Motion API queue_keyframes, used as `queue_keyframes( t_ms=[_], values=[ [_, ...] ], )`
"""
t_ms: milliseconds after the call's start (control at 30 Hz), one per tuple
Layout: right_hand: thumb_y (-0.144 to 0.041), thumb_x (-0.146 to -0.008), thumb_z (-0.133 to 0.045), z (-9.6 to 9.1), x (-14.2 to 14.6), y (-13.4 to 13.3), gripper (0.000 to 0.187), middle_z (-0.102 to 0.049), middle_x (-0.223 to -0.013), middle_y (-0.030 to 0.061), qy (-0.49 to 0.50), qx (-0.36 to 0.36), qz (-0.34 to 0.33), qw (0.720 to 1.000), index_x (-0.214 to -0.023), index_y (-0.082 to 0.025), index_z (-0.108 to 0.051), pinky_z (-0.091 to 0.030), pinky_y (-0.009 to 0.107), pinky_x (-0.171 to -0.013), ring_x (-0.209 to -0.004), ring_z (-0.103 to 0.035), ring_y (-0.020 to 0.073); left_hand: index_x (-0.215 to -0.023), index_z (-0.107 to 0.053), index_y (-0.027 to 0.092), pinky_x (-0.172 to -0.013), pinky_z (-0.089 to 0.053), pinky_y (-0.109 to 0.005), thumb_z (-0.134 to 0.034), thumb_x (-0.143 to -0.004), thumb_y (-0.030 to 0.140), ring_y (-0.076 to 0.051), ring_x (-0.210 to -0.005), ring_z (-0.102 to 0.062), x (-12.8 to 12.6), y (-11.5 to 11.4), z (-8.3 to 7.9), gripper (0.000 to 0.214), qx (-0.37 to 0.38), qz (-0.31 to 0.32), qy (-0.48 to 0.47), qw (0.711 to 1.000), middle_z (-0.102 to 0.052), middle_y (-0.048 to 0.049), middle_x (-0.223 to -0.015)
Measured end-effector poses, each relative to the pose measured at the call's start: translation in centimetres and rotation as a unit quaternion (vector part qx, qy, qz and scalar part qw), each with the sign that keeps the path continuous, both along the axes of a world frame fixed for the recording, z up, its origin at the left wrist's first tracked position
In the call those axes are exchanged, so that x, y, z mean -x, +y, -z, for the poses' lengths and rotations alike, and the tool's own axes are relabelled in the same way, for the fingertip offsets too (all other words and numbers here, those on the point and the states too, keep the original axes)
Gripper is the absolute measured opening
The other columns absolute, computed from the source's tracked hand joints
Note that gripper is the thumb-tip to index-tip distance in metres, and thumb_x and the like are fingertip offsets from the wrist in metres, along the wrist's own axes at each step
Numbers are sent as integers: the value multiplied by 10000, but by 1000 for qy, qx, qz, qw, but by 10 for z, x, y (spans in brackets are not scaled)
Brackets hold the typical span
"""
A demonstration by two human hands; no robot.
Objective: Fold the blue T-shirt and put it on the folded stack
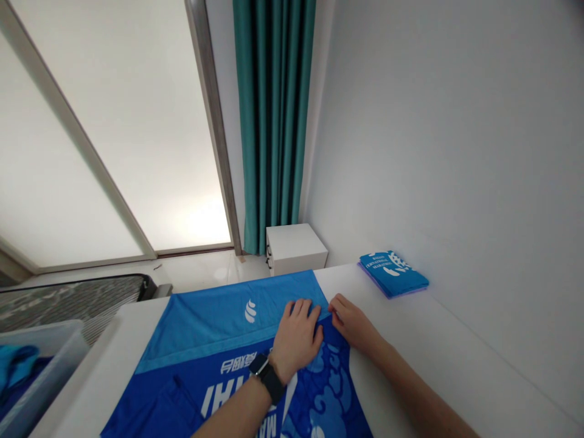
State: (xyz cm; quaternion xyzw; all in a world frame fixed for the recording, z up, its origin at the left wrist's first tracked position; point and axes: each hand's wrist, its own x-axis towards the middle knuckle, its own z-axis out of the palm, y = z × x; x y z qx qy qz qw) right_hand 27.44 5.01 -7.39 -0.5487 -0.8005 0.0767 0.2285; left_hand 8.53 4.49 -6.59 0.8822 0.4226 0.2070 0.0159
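A blue printed shirt (205, 325) lies spread on the white table, with a lighter blue band at its far end and white lettering lower down. My left hand (298, 334), wearing a black watch (267, 377) at the wrist, rests on the cloth with its fingers stretched out near the band's right part. Beside it, my right hand (349, 319) has its fingertips pinched together at the shirt's right edge. The near end of the shirt runs out of view, and a raised fold (176, 398) shows on its left part.
A folded blue garment (395, 277) lies on the table (410, 353) by the wall. At the left stands a clear plastic bin (68, 347) holding blue cloth. Beyond the table are a white cabinet (296, 243), a green curtain (276, 121) and frosted sliding doors (137, 121).
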Motion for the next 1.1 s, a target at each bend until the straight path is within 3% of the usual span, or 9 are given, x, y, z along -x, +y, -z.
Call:
queue_keyframes(
  t_ms=[233, 567, 933, 1100],
  values=[
    [-9, -786, -408, 2, 1, -1, 241, -556, -896, 31, -40, 20, 31, 999, -853, -219, -507, -457, 269, -754, -802, -570, 161, -1264, -549, 211, -1076, -335, -463, -481, -929, 291, -265, -1233, -468, 0, 1, 2, 351, 5, 6, -2, 1000, -556, -97, -1312],
    [-36, -775, -417, 1, -2, -3, 193, -537, -844, 21, -6, 37, 30, 999, -787, -220, -473, -431, 284, -747, -791, -540, 168, -1253, -557, 214, -1060, -351, -445, -479, -927, 288, -258, -1222, -472, 1, 0, 1, 343, 10, 10, 1, 1000, -563, -95, -1293],
    [-72, -854, -415, 13, 3, 0, 217, -579, -927, 66, 10, -30, 15, 999, -921, -212, -567, -471, 358, -862, -916, -559, 215, -1245, -561, 202, -1062, -346, -464, -485, -923, 317, -264, -1206, -487, 5, 2, -7, 349, 2, 2, 11, 1000, -590, -102, -1254],
    [-94, -877, -408, 11, 3, 0, 221, -585, -922, 78, 26, -53, 7, 998, -909, -206, -596, -470, 371, -862, -929, -557, 227, -1262, -552, 193, -1049, -363, -470, -495, -923, 350, -267, -1199, -499, 24, 2, -17, 378, -1, -14, 34, 999, -604, -104, -1248]
  ],
)
